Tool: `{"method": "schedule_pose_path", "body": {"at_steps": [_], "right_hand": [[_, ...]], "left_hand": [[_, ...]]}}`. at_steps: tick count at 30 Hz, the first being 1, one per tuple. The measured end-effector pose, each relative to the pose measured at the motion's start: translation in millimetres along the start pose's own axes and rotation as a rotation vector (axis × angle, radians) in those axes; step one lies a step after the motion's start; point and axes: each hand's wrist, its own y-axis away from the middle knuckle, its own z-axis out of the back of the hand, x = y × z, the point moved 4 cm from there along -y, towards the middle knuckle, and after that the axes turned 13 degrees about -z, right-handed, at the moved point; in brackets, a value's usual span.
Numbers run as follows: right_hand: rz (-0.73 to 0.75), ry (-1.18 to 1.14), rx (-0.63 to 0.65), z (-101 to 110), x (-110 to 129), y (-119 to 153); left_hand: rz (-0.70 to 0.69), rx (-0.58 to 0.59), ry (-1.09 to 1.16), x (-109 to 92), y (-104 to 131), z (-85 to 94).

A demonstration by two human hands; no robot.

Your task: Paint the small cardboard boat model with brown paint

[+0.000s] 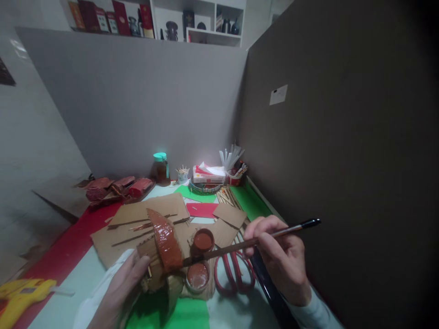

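My left hand (128,278) grips a cardboard model (167,240) at its left side. The curved face of the model is coated in wet, shiny reddish-brown paint, while bare cardboard shows near my fingers. In my right hand (279,253) is a long paintbrush (233,248), pinched between thumb and fingers. Its dark tip meets the lower part of the painted face. Two small open pots of brown paint stand just right of the model, one pot (203,241) behind the other pot (198,275). Red-handled scissors (235,278) lie under the brush; their blades are hidden.
A yellow glue gun (25,294) lies at the left front. Cardboard sheets (151,205) cover the middle. Farther back stand a teal-lidded bottle (161,170), a cup of sticks (183,174), a tissue box (209,174) and reddish models (118,188). A dark partition (325,151) bounds the right.
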Motion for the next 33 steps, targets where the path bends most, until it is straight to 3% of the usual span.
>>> {"method": "schedule_pose_path", "body": {"at_steps": [6,15,19,25,33], "right_hand": [[-0.07,0.021,-0.042,1,4,4],[0.059,0.065,0.027,22,6,-9],[0.06,0.035,0.024,17,8,-6],[0.05,0.036,0.064,2,4,-2],[0.015,0.048,0.003,7,5,0]], "left_hand": [[0.0,-0.01,-0.026,-3,7,-3.9],[-0.03,-0.034,0.006,-2,0,-0.8],[-0.034,-0.046,-0.033,-3,1,-0.2],[-0.081,0.029,-0.074,-12,7,-10.8],[-0.102,0.038,-0.075,-19,9,-15.7]]}}
